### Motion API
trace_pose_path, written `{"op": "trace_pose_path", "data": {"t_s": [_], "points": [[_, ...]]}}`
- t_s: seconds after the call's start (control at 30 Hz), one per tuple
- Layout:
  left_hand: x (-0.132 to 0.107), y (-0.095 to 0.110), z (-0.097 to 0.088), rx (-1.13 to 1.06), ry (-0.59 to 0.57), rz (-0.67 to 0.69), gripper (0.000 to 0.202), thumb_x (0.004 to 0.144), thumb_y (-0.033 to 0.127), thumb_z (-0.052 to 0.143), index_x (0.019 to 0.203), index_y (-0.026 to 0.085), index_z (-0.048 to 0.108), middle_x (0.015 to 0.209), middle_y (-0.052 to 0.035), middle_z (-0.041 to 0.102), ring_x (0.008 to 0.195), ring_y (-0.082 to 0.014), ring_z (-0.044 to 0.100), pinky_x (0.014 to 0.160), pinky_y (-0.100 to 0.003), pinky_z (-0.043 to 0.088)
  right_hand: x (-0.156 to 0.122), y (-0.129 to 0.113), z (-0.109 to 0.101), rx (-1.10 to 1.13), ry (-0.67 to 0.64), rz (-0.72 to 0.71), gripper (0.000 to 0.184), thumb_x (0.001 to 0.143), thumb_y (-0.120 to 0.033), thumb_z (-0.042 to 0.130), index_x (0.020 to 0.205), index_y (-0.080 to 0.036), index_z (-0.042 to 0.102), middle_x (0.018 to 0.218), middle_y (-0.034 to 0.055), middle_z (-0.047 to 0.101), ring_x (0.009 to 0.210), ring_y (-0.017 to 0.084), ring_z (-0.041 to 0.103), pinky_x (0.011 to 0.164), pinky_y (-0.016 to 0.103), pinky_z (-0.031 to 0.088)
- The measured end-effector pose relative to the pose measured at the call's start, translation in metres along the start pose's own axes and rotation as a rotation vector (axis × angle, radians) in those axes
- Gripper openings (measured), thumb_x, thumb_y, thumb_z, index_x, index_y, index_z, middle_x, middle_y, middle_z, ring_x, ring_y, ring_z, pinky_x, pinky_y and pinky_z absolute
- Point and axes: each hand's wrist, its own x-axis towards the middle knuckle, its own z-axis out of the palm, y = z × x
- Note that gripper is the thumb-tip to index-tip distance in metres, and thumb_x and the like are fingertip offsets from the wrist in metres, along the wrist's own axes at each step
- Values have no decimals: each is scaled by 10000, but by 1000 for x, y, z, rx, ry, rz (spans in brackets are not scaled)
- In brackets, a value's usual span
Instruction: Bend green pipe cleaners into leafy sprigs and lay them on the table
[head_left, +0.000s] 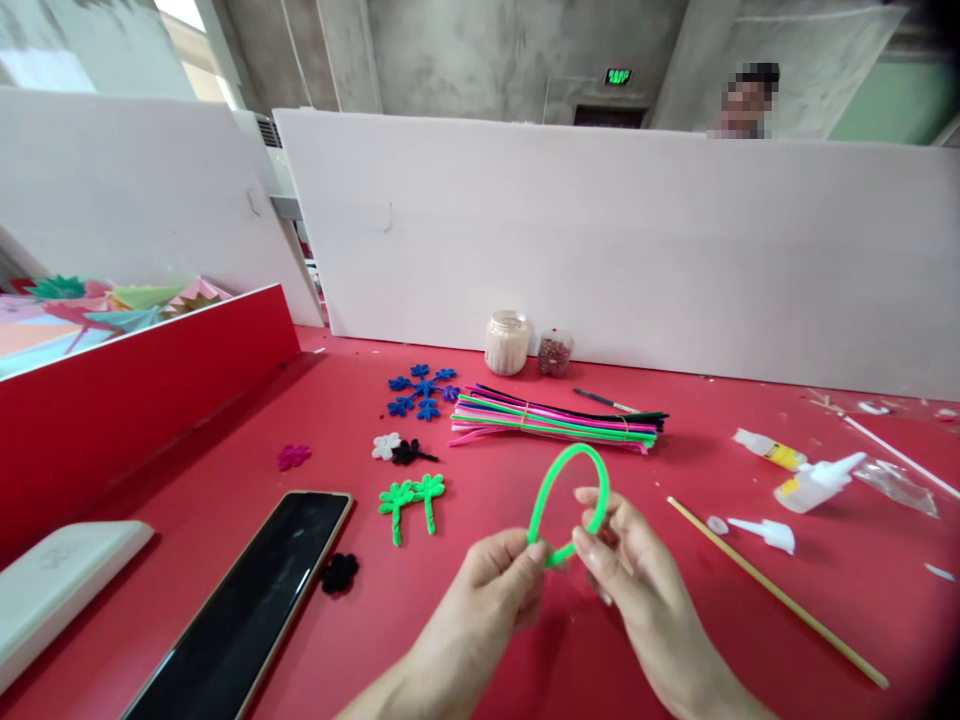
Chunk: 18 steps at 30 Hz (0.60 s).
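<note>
A bright green pipe cleaner (570, 450) is bent into an upright loop above the red table. My left hand (495, 585) pinches the loop's lower left part between thumb and fingers. On the other side, my right hand (630, 570) grips it at the lower right. Beyond the hands lies a banded bundle of pipe cleaners (555, 420) in pink, green, white and black. Left of the hands are two green pipe-cleaner flowers with twisted stems (412, 500), a black flower (340, 573), a white flower (386, 446) and a blue branching piece (424, 388).
A smartphone (247, 600) and a white box-like object (67, 580) lie at left. To the right are a wooden stick (780, 590), glue bottles (817, 483) and a white cap (769, 533). Two jars, one whitish (507, 343), stand by the white partition (600, 250). A person is behind it.
</note>
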Motion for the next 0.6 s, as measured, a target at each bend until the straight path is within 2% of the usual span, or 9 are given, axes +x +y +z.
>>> {"op": "trace_pose_path", "data": {"t_s": [0.1,0.2,0.27,0.37,0.47,0.6], "points": [[-2,-7,6,-41,-155,-148,279,757,329,528,565,148,437,437,79,294,407,-43,213,420,-209,177,4,-3,-2,-24,-106,57,222,727,-382,574,842,-194,560,614,-46,428,525,93,410,492,203,358],[-2,-12,6,-59,-235,-222,259,745,333,542,593,138,469,430,70,340,373,-33,246,402,-199,186,5,-2,1,-55,-227,80,226,717,-389,580,713,-164,605,561,-35,440,523,102,411,488,212,351],[-1,-14,4,-63,-236,-246,248,765,342,509,638,129,492,451,42,424,359,-41,336,396,-193,230,8,-1,-1,-60,-187,59,233,711,-383,589,663,-157,612,560,-28,467,537,105,416,499,211,347],[0,-14,1,-127,-204,-296,281,806,377,412,674,138,480,475,0,521,365,-90,475,400,-203,302,13,-1,-8,-30,-91,63,210,705,-370,605,688,-162,631,580,-27,491,546,100,409,511,206,340],[1,-13,0,-174,-208,-327,309,818,364,370,636,134,466,468,-21,554,363,-112,523,399,-204,314,17,-1,-18,-10,-64,91,215,707,-375,605,720,-164,639,567,-33,471,525,92,382,485,203,320],[0,-12,1,-187,-198,-350,212,790,256,401,659,118,495,466,-36,586,362,-119,545,396,-193,287,19,-4,-21,-27,-71,92,228,707,-382,601,722,-158,641,550,-30,456,500,91,365,456,209,299]]}}
